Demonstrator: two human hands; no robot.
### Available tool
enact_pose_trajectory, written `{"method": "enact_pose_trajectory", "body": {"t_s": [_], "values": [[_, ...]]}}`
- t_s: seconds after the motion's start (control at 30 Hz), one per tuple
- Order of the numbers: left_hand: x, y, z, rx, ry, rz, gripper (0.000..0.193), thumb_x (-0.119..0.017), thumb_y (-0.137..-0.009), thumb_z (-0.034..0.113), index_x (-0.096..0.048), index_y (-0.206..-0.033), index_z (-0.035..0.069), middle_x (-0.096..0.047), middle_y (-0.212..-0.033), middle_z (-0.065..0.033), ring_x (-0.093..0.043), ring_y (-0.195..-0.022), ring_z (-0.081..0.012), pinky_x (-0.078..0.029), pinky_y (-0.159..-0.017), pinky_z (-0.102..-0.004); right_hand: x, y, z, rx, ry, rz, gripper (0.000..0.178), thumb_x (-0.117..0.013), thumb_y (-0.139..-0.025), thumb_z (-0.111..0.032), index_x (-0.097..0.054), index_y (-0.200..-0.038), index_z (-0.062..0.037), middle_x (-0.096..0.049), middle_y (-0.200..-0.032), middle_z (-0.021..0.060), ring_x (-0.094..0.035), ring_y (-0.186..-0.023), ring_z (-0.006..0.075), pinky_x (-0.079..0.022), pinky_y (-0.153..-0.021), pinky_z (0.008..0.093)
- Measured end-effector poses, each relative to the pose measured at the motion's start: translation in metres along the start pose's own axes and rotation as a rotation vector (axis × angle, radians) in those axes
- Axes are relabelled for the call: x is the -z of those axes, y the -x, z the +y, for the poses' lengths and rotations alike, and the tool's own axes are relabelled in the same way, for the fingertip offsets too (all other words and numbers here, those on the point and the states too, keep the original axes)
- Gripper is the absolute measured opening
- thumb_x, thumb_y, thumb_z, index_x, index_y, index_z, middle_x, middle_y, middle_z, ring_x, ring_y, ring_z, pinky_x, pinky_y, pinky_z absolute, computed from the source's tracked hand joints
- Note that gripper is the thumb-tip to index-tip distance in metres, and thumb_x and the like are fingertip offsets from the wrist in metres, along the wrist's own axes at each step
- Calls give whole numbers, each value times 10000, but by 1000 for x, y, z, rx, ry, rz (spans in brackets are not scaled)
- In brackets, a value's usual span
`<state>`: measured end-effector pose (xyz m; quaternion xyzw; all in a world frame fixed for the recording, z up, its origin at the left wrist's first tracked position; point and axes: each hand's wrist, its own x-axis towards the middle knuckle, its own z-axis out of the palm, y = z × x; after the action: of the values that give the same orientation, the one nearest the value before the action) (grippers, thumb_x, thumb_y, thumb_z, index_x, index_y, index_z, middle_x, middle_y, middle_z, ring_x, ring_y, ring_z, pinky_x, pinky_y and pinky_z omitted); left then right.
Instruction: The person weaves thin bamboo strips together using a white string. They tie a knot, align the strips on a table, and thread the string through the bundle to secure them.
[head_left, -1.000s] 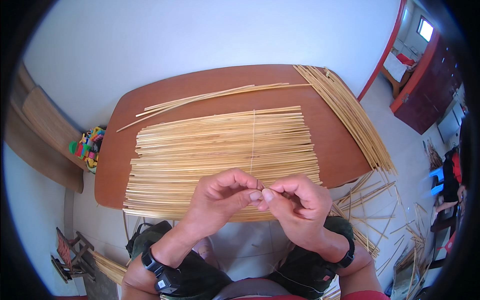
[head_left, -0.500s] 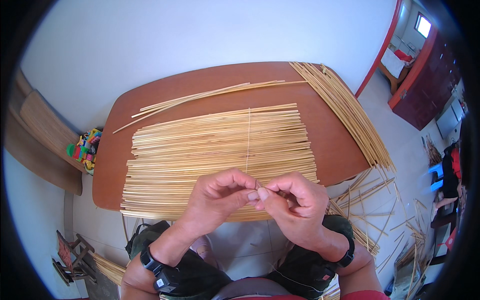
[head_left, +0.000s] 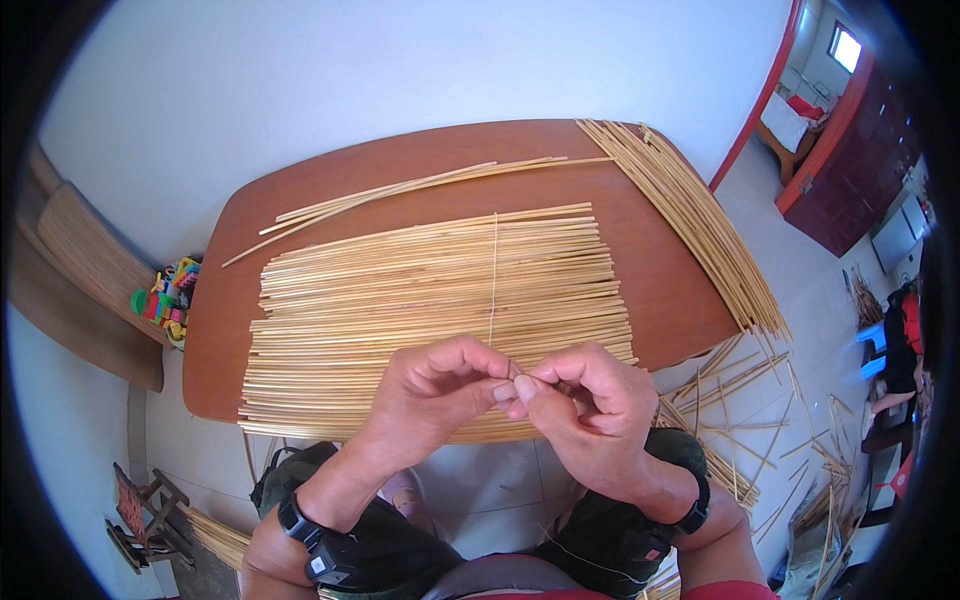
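A mat of many straight, straw-coloured sticks (head_left: 430,270) lies side by side on the brown table. Across it, right of its middle, a pale thread (head_left: 494,265) runs from the far edge down to my fingers. Over the mat's near part, my left hand (head_left: 440,390) and my right hand (head_left: 590,405) meet, thumbs and forefingers pinched together at the tips. They are closed on the thread, though its end is mostly hidden between the fingertips. More thin thread (head_left: 575,552) trails in a loose curve over my lap.
A thick bundle of sticks (head_left: 690,230) lies along the table's right side, its near ends overhanging. A few longer sticks (head_left: 400,190) rest behind the mat. Loose sticks (head_left: 735,410) litter the floor at right. Colourful toy blocks (head_left: 170,300) and a small chair (head_left: 150,515) are at left.
The whole view has shifted very slightly. My hands keep the same pinch in the same place, and the sticks lie as before.
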<state>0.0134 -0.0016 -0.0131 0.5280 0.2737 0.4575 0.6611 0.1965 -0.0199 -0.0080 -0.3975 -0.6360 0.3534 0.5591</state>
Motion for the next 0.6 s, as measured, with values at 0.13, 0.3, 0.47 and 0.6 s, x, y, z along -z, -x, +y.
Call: {"method": "enact_pose_trajectory", "body": {"t_s": [0.13, 0.3, 0.47, 0.6], "values": [[-1, 0, 1, 11, -6, 9, 104, -624, -958, -69, -676, -1042, -35, -724, -981, -101, -688, -909, -145, -568, -849, -302, 0, 0, 0, -1, -6, -2, 107, -765, -836, -3, -682, -901, -19, -688, -744, 56, -635, -619, 72, -496, -553, 226], [-1, -1, 1, 24, -10, 14, 107, -629, -955, -68, -682, -1041, -30, -727, -972, -96, -686, -911, -138, -566, -847, -297, 0, 0, 0, 4, -8, -3, 116, -766, -836, -4, -678, -909, -21, -685, -747, 57, -637, -620, 77, -495, -554, 229], [0, 0, 2, 19, -22, 5, 102, -631, -958, -60, -683, -1040, -30, -730, -982, -97, -686, -915, -137, -564, -849, -291, 3, 0, -2, 7, 14, -19, 126, -769, -832, -6, -681, -920, -28, -680, -743, 60, -638, -612, 85, -491, -550, 233], [1, 0, 2, 39, -22, 8, 102, -636, -960, -50, -684, -1048, -31, -732, -990, -95, -685, -924, -132, -563, -857, -287, 4, 0, -3, 67, 90, -41, 136, -774, -823, -10, -689, -925, -41, -672, -736, 62, -635, -588, 105, -476, -532, 241]]}}
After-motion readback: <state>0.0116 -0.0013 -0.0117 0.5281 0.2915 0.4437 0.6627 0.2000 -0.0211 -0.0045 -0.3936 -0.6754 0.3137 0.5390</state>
